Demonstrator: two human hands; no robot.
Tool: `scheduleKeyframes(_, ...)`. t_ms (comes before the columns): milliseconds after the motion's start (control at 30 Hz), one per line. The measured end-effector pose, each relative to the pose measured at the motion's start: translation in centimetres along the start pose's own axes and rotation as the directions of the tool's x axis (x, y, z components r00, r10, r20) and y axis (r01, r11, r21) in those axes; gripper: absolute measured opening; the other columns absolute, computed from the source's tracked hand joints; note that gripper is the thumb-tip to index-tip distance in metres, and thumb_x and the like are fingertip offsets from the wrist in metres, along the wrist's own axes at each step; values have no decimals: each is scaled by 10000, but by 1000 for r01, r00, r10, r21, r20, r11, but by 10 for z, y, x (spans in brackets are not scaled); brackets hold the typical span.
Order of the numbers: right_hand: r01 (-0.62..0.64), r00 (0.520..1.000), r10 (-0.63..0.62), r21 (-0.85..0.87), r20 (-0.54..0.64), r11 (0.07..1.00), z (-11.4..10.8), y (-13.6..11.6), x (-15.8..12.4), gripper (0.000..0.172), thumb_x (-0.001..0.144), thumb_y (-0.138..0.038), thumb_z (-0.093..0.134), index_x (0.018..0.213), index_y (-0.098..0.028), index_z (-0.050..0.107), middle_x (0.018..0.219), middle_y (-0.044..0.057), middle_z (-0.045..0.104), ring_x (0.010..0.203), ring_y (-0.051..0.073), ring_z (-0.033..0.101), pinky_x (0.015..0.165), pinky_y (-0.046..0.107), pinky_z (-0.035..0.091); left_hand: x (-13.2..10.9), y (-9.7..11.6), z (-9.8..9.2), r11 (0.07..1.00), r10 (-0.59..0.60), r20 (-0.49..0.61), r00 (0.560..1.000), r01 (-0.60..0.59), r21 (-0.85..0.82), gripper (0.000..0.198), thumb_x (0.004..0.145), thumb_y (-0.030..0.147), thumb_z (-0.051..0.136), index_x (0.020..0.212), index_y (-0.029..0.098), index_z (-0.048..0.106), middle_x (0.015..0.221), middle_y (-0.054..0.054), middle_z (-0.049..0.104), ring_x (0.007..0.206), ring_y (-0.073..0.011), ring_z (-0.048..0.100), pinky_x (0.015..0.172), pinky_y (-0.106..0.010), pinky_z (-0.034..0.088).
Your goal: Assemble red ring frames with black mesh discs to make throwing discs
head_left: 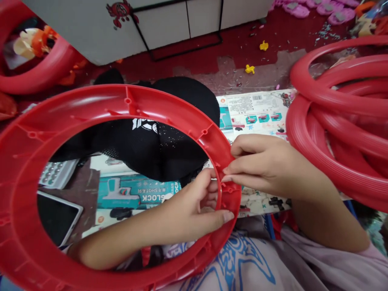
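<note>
A large red plastic ring (24, 178), its hollow ribbed side facing up, is held over my lap. My left hand (203, 206) reaches through its opening and grips the right part of the rim, thumb on the ribbed face and fingers curled from inside. Against that same part of the rim, my right hand (260, 161) is closed in a pinch, thumb and fingertips inside the channel. Whatever lies between those fingertips is too small or hidden to make out. Small posts and ribs line the channel.
Several red rings (333, 133) are piled at right, another ring (36, 76) at upper left. Beyond my ring lie a black cap (182, 109) and printed cardboard (257, 107). A dark-screened tablet (57, 216) lies at left. Yellow pieces (249, 69) dot the floor before a white cabinet (163, 28).
</note>
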State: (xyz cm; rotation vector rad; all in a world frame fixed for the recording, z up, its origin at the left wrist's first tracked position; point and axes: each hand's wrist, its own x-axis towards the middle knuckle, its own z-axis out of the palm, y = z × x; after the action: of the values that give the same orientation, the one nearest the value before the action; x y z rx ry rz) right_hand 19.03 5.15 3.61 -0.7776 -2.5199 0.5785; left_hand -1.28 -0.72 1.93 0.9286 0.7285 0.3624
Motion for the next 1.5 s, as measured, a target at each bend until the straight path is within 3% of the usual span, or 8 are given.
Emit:
scheduleKeyframes(200, -68, 997, 66, 41, 49, 997, -3, -2, 0, 284, 891, -234, 566, 635, -147, 653, 698, 2, 488, 635, 94, 418, 572, 240, 316, 1, -1, -3, 995, 43, 18, 999, -41, -95, 407, 948, 374, 492, 1304, 293, 311, 1100, -52, 587, 936, -142, 610, 798, -294, 514)
scheduleKeyframes(400, -50, 998, 49, 21, 47, 999, 3, 0, 2, 263, 877, -237, 580, 639, -144, 646, 690, -2, 519, 614, 88, 440, 556, 237, 303, 5, -4, -1, 991, 75, -86, 993, -65, 120, 383, 965, 356, 437, 1310, 256, 306, 895, -6, 558, 795, -121, 564, 694, -248, 482)
scheduleKeyframes(667, -4, 1000, 2, -336, -6, 942, 5, -4, -1, 276, 928, -323, 514, 764, -156, 658, 680, 31, 592, 636, 142, 487, 582, 277, 308, 19, -3, 2, 992, 52, -274, 960, -19, 122, 325, 768, 166, 531, 1050, 203, 373, 828, 36, 460, 628, -69, 450, 532, -181, 389)
scheduleKeyframes(867, 94, 995, -95, -288, 13, 953, 6, -6, 1, 276, 919, -145, 439, 767, -174, 668, 733, 35, 609, 688, 142, 512, 616, 265, 358, 8, 6, -11, 882, 56, -119, 991, 6, 471, 479, 801, 160, 491, 1246, 200, 320, 880, 8, 476, 776, -135, 496, 675, -264, 463)
scheduleKeyframes(1033, 152, 988, -148, -117, 43, 981, 9, -4, -1, 240, 907, -119, 458, 832, -148, 685, 820, 60, 646, 759, 152, 557, 649, 262, 419, 3, 8, -12, 849, 35, 14, 999, -37, 527, 488, 779, 132, 487, 1236, 205, 333, 884, 12, 477, 782, -140, 490, 707, -275, 463)
scheduleKeyframes(1200, 96, 987, -91, -34, 135, 995, 9, -4, -2, 254, 894, -74, 452, 843, -145, 691, 877, 64, 660, 764, 141, 576, 648, 248, 428, 2, 4, -14, 800, -64, 39, 997, 28, 599, 361, 794, 203, 505, 1134, 182, 383, 889, -5, 492, 717, -139, 477, 624, -272, 450)
scheduleKeyframes(1367, 92, 990, -78, -119, 113, 989, 9, -5, -4, 198, 893, -139, 511, 837, -133, 701, 832, 76, 665, 723, 166, 577, 603, 270, 408, -1, 0, -11, 872, -46, 34, 998, 23, 490, 441, 853, 234, 506, 1249, 200, 315, 962, -33, 537, 813, -169, 542, 705, -301, 488)
scheduleKeyframes(1500, 82, 992, -65, -164, 109, 983, 6, -6, -4, 193, 889, -167, 529, 815, -157, 707, 792, 53, 659, 705, 168, 576, 578, 268, 372, 3, -1, -4, 980, 70, 24, 997, -73, 188, 576, 873, 256, 546, 1365, 244, 248, 1130, -64, 527, 1019, -186, 545, 838, -305, 489)
